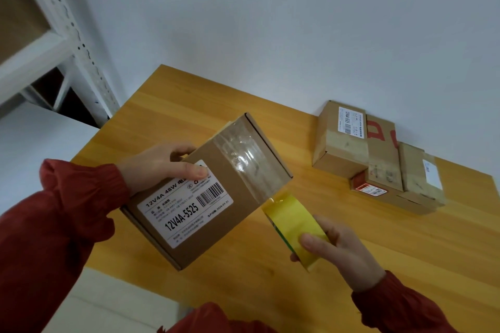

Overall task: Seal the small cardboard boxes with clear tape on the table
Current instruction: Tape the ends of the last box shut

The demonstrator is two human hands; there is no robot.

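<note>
My left hand [159, 165] grips a small cardboard box [232, 211] by its left edge, thumb on the white label, and holds it tilted above the wooden table [324, 265]. A strip of clear tape [243, 154] runs over the box's top face. The strip leads down to a yellowish tape roll [292, 220], which my right hand [338, 249] holds just below the box's right corner, thumb on the roll's outer face.
Several taped cardboard boxes [378, 154] lie stacked at the table's far right by the white wall. A white metal shelf rack [62, 43] stands to the left of the table. Red sleeves cover both arms.
</note>
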